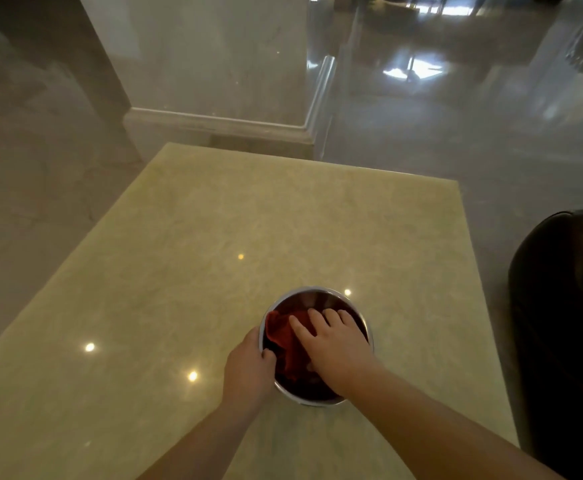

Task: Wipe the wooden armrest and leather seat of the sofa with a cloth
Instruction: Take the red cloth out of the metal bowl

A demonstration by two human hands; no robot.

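Note:
A red cloth (285, 341) lies crumpled inside a steel bowl (312, 293) on a pale stone table (196, 258). My left hand (246, 367) grips the bowl's left rim, thumb hooked inside. My right hand (335, 344) rests flat on the cloth inside the bowl, fingers spread and pointing away from me. A dark leather sofa (567, 323) shows at the right edge; no wooden armrest is in view.
The table's far edge ends before a white column base (220, 126). A glossy tiled floor (456, 140) surrounds the table, with bright reflections at the top right. The sofa stands close to the table's right side.

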